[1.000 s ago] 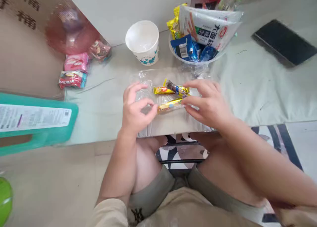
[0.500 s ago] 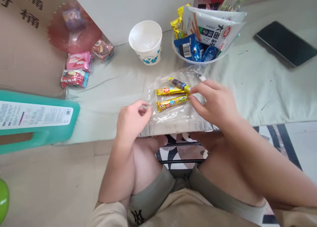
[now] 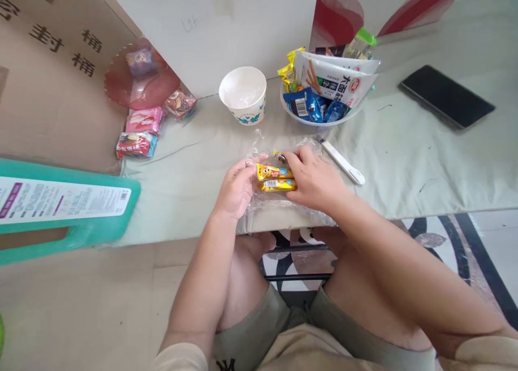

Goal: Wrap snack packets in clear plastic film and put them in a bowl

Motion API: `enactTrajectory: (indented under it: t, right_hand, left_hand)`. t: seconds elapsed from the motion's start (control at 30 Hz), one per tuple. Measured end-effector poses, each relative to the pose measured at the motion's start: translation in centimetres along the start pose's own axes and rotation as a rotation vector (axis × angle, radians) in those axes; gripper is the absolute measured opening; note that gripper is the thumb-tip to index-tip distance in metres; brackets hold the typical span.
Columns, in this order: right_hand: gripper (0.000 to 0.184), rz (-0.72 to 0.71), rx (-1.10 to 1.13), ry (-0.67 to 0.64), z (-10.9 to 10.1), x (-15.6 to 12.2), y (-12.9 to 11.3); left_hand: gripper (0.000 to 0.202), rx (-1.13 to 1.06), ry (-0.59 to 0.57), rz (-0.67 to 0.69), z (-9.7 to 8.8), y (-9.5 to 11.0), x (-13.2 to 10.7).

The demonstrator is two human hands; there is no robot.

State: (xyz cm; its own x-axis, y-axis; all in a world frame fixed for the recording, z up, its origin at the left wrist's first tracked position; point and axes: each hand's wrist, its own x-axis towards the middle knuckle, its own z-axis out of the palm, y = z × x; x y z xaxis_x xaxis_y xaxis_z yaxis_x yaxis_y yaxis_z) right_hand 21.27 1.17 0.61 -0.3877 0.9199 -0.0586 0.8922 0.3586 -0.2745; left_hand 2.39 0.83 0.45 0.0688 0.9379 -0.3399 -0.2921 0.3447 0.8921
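Two yellow snack sticks point(image 3: 275, 178) lie side by side inside a clear plastic bag point(image 3: 259, 201) at the near edge of the table. A third, darker stick point(image 3: 279, 156) peeks out just behind them. My left hand point(image 3: 238, 187) curls around the bag's left end, fingers closed on the plastic. My right hand point(image 3: 313, 179) lies over the right ends of the sticks, its fingers pressed on them through the bag.
A white paper cup point(image 3: 243, 95) and a bowl of snack packets point(image 3: 327, 88) stand behind the bag. A white bag clip point(image 3: 343, 162) lies to the right, a dark phone point(image 3: 446, 96) further right. Pink packets point(image 3: 141, 128) and a red plate point(image 3: 140, 74) sit left, a teal stool point(image 3: 60, 204) nearer.
Both hands came together on the bag. The sticks are now bunched side by side between them. The camera tilted up and the view widened.
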Motion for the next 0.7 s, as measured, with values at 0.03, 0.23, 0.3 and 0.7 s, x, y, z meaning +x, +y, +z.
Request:
enactTrajectory:
  t: [0.03,0.23,0.3,0.7]
  right_hand:
    - [0.060,0.004,0.004,-0.005,0.0,0.0,0.0]
    - [0.063,0.114,0.225,-0.018,0.0,-0.3,0.4]
    - [0.073,0.149,0.337,-0.017,0.0,-0.4,0.8]
    - [0.052,0.171,0.654,0.095,0.9,0.3,0.8]
  left_hand:
    - [0.025,-0.096,-0.032,-0.020,0.3,0.3,-0.1]
    - [0.019,-0.328,-0.078,-0.058,0.1,1.2,-0.2]
    - [0.018,-0.338,-0.055,-0.068,-0.3,1.1,0.1]
    - [0.031,-0.229,-0.100,-0.074,0.4,0.6,0.4]
